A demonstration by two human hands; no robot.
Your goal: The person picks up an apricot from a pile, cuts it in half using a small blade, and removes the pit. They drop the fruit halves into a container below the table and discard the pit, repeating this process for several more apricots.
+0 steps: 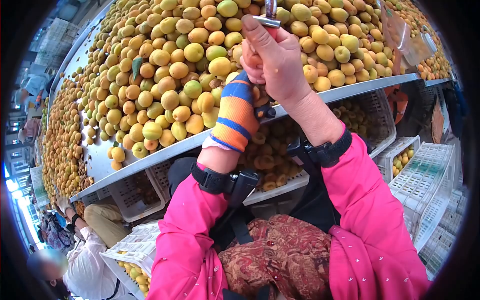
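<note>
- The metal tool is above the near edge of the surface, in the right hand, whose bare fingers are closed around it, the thumb laid along it, apparently for steadiness.
- The left hand, in a striped glove, meets the right from below, seemingly as support; its fingers are mostly hidden, so their opening and hold cannot be told.
- Whole fruit lies heaped just beyond both hands, within easy reach.
- The raised rim probably keeps fruit from rolling off.
- Below the hands, a crate of opened fruit sits close under the edge.
- Stacked crates stand right; a co-worker is at left.
</note>
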